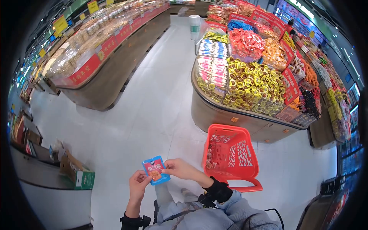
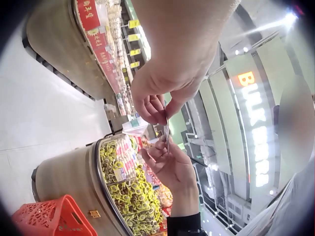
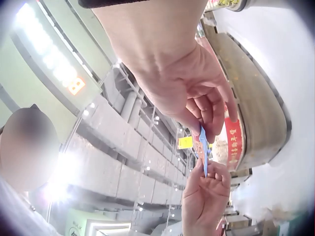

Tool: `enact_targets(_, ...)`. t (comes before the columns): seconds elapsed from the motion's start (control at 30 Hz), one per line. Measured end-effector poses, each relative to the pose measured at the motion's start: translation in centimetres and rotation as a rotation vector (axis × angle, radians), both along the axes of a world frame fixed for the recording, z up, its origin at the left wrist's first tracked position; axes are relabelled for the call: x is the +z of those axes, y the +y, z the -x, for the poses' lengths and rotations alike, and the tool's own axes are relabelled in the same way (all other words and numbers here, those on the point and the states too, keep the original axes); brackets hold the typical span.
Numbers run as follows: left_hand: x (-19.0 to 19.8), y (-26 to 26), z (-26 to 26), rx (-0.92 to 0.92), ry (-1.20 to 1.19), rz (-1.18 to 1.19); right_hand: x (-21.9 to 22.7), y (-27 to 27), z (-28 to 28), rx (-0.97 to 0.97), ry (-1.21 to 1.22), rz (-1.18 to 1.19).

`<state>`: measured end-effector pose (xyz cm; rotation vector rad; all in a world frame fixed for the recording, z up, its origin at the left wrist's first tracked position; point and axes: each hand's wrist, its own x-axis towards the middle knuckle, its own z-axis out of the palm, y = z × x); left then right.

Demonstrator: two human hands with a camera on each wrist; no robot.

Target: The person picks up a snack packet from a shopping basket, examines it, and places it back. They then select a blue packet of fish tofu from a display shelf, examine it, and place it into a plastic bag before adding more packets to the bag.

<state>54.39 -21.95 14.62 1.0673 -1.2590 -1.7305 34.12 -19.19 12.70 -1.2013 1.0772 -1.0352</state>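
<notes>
Blue snack packet pinched in both grips: left hand low, right hand at its top corner. Head view alone shows its red label and the red basket; wrist views catch the packet edge-on, seemingly thin.

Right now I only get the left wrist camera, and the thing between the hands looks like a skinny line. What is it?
Observer: A small blue packet with a red label, seen flat in the head view.
Operator: Is anything on the floor near us?
Observer: A red shopping basket stands on the floor just ahead of the right hand.
Operator: What's on my other side?
Observer: A cardboard box with a green side sits beyond the left hand, on a counter.
Operator: Do both hands hold the packet?
Observer: Yes, each hand pinches it with its fingers.
</notes>
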Motion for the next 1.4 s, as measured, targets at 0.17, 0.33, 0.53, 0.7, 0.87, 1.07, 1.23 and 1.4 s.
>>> enact_targets(0.17,-0.7,-11.0,1.0,-0.246,0.057,-0.016,0.1,-6.5,0.1,-0.161,0.107,-0.008)
enact_targets(0.33,-0.3,-22.8,0.6,-0.39,0.062,0.01,1.6,-15.6,-1.3,-0.259,0.08,-0.004)
enact_targets(0.53,0.4,-34.0,0.3,-0.468,0.08,0.004,3.1,-25.1,-2.6,-0.4,0.04,0.013)
enact_targets(0.7,1.2,-40.1,1.8,-0.459,0.099,0.007,3.1,-31.2,-1.7,-0.438,0.008,0.031)
enact_targets(0.87,-0.8,-46.5,3.6,-0.418,0.084,0.021,4.1,-37.0,1.4,-0.4,0.239,0.108)
enact_targets(1.07,-0.5,-54.1,12.3,-0.373,0.108,0.102,3.3,-44.4,8.4,-0.449,0.224,0.169)
enact_targets(1.23,0.9,-61.8,20.8,-0.482,0.086,0.175,3.0,-51.0,17.3,-0.41,0.266,0.145)
enact_targets(1.4,2.4,-68.2,28.2,-0.539,0.011,0.199,4.6,-56.5,23.5,-0.558,0.11,0.283)
